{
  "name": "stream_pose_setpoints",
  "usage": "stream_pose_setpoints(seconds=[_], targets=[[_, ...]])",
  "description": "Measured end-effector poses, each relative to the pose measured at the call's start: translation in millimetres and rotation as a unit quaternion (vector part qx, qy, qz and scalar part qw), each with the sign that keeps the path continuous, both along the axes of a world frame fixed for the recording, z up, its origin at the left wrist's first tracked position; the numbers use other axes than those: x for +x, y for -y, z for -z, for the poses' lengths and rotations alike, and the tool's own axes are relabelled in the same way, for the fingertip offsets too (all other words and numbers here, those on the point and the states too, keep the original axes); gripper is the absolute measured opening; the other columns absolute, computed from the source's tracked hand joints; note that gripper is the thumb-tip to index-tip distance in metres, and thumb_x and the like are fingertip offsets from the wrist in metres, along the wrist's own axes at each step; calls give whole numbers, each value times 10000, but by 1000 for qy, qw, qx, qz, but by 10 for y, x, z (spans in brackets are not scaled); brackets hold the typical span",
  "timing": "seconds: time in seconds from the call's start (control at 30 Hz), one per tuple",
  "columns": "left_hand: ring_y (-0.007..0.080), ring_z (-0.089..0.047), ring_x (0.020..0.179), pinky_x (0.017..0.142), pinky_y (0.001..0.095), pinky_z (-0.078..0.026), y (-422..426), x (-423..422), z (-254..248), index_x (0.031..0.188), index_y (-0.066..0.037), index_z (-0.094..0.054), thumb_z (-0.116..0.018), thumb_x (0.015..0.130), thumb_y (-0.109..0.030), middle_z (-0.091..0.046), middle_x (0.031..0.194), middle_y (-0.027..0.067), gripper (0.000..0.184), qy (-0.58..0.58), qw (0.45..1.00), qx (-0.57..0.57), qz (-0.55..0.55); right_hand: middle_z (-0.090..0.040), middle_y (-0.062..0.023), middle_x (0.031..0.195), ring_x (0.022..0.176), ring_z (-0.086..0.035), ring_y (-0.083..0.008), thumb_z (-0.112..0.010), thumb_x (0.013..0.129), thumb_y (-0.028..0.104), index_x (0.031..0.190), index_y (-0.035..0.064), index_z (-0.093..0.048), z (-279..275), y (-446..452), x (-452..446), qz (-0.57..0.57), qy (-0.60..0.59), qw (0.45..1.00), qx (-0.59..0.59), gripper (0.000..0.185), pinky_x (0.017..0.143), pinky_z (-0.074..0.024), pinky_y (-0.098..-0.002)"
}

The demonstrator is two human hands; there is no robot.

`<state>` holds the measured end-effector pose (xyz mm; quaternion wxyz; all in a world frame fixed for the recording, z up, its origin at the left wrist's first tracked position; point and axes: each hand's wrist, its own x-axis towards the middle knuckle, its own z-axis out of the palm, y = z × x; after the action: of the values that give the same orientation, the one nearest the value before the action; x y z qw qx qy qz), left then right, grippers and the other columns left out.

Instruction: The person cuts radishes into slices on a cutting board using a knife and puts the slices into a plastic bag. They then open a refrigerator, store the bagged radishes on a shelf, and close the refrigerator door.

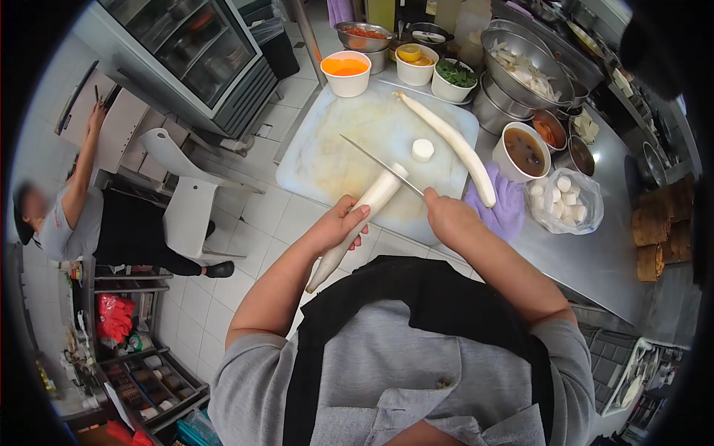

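My left hand (342,225) is wrapped round a long white daikon radish (377,193), whose thick end lies over the near part of the cutting board (316,145) and whose thin tip points back toward me. In my right hand (451,217) is the handle of a kitchen knife (375,160). Its blade crosses the daikon near the thick end; I cannot tell how deep it is. A short round daikon piece (422,150) stands on the board just beyond. Another whole daikon (452,141) lies along the board's right side, its thick end over a purple cloth (506,204).
Tubs of orange food (346,72), lemons (413,58) and green leaves (454,76) line the back. At right are a tub of brown liquid (523,151), a bag of white pieces (567,201) and a metal colander (524,63). Another person (89,215) reaches up at left.
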<state>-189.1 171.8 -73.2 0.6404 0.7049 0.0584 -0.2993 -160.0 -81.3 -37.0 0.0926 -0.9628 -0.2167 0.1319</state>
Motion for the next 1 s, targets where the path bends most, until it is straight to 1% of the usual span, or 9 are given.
stream_pose_setpoints(seconds=[0.13,0.27,0.33,0.37,0.43,0.53,0.77,0.83,1.0], targets=[[123,-566,581,516,271,-487,14,-25,20,1120,-43,-420,-503,965,-415,-593,820,75,411,18,1000,8,1,-631,-223,781,794,-648,-400,-408,883,47,1017,-15,-465,-7,-33,114,5,-60,998,-3,158,665,-509,-497],[131,-578,588,525,275,-496,50,-64,61,1141,-41,-396,-506,965,-405,-600,827,83,419,22,1000,4,-15,-631,-226,785,777,-637,-411,-425,894,77,1032,-14,-466,110,112,290,-10,-46,999,17,170,666,-499,-499],[133,-576,584,526,277,-497,70,-64,50,1157,-40,-374,-507,966,-395,-601,835,92,424,5,1000,5,-18,-631,-231,783,729,-624,-422,-449,902,112,1008,-2,-469,-91,190,333,114,-260,945,160,157,650,-489,-505],[133,-576,584,526,277,-497,74,-50,50,1157,-40,-374,-507,966,-395,-601,835,92,424,8,1000,4,-22,-631,-231,783,729,-624,-422,-449,902,112,1008,-2,-469,-26,235,343,110,-258,947,159,157,650,-489,-505],[134,-553,568,492,285,-481,61,-53,69,1171,-24,-365,-549,947,-401,-580,832,101,476,12,999,-16,-27,-621,-224,754,664,-618,-408,-472,902,137,976,7,-463,222,283,262,-2,36,988,152,150,582,-478,-503],[134,-550,567,486,284,-479,53,-43,63,1170,-21,-366,-553,944,-402,-576,831,101,481,8,999,-25,-29,-610,-215,725,635,-620,-394,-474,898,126,948,9,-457,47,116,-18,-16,77,988,132,128,542,-481,-499],[126,-563,583,512,275,-485,59,-47,31,1134,-43,-373,-513,960,-413,-591,835,85,432,-1,1000,-16,-22,-598,-201,712,633,-627,-381,-508,887,118,923,13,-448,85,-78,-146,-33,100,992,67,126,536,-494,-486],[125,-559,579,508,274,-484,71,-45,33,1133,-48,-372,-519,957,-413,-588,828,81,431,0,1000,-9,-24,-610,-216,767,674,-640,-383,-480,876,68,954,7,-463,22,-95,-163,-28,60,997,34,99,575,-512,-495],[124,-561,578,510,271,-486,68,-48,76,1135,-55,-371,-535,950,-411,-588,830,83,433,5,1000,-9,-24,-610,-208,754,733,-652,-378,-454,874,43,978,0,-469,84,-145,-49,-21,3,1000,7,113,585,-512,-489]])
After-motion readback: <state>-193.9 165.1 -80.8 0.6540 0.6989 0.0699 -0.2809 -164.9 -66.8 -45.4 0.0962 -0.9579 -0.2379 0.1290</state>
